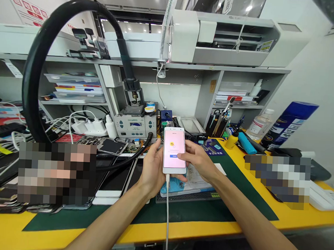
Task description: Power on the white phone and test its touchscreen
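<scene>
A white smartphone with a lit pink screen is held upright above the green mat, a white cable plugged into its bottom and hanging down over the table edge. My left hand wraps around the phone's left side and back. My right hand grips its right edge, the thumb resting near the screen. Beneath the phone lies a blue and white tray on a dark grille.
A soldering station with a thick black hose stands behind. Several phones and screens lie left of my hands. Tools in a holder, bottles and a blue can are at right. Shelves with papers fill the back.
</scene>
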`<state>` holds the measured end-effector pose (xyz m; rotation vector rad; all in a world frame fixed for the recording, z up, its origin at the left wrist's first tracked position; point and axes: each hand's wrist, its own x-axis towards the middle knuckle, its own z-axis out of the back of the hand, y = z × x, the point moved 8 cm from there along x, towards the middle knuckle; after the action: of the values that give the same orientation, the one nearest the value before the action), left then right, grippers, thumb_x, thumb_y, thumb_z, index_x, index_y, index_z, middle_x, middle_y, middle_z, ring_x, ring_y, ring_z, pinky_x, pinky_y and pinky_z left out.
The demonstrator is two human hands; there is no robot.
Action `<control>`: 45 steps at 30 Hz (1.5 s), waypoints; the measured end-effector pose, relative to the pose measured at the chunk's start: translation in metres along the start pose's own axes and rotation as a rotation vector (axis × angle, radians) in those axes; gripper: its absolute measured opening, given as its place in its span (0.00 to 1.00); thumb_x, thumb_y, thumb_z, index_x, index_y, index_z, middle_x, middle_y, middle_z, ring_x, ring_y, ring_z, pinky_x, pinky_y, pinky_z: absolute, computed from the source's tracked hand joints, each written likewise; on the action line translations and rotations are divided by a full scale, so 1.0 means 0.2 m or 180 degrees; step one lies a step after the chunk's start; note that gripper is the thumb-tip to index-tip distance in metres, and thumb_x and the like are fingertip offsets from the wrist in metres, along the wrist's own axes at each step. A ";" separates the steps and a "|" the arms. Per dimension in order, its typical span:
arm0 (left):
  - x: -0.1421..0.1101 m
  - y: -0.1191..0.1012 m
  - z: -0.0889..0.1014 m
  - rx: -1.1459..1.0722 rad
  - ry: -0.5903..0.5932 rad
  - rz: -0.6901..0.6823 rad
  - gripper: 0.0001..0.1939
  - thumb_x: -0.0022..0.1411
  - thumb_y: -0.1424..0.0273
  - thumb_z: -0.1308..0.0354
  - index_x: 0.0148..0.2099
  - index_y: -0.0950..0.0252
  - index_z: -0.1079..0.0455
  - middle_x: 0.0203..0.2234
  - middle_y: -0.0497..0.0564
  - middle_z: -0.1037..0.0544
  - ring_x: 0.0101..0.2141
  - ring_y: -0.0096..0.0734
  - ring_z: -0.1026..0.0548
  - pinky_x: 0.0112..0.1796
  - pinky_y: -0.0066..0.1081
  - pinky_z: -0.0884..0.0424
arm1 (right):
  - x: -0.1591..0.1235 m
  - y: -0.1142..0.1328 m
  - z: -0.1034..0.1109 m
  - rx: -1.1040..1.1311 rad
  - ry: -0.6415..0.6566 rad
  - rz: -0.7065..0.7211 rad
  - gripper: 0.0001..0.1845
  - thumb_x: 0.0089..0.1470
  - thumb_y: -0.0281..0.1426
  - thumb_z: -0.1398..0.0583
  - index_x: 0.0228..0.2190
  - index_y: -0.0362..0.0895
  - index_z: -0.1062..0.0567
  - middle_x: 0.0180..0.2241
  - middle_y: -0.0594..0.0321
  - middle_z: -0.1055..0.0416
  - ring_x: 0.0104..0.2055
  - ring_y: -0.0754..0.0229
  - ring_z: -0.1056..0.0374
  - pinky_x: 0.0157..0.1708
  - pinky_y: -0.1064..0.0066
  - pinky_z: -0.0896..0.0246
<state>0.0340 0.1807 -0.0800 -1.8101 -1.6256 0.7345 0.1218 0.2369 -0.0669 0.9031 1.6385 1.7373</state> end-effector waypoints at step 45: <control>0.05 0.08 0.06 -0.0924 -0.0224 0.0680 0.22 0.69 0.59 0.48 0.54 0.71 0.27 0.36 0.60 0.18 0.32 0.41 0.19 0.31 0.33 0.25 | -0.20 0.20 0.00 -0.3162 -0.0785 0.3405 0.22 0.54 0.29 0.42 0.51 0.47 0.27 0.55 0.50 0.36 0.62 0.40 0.43 0.57 0.41 0.43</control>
<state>0.0367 0.1897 -0.1012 -2.2135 -1.6701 0.6885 0.1471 0.2011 -0.0305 1.4362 -0.1136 2.5204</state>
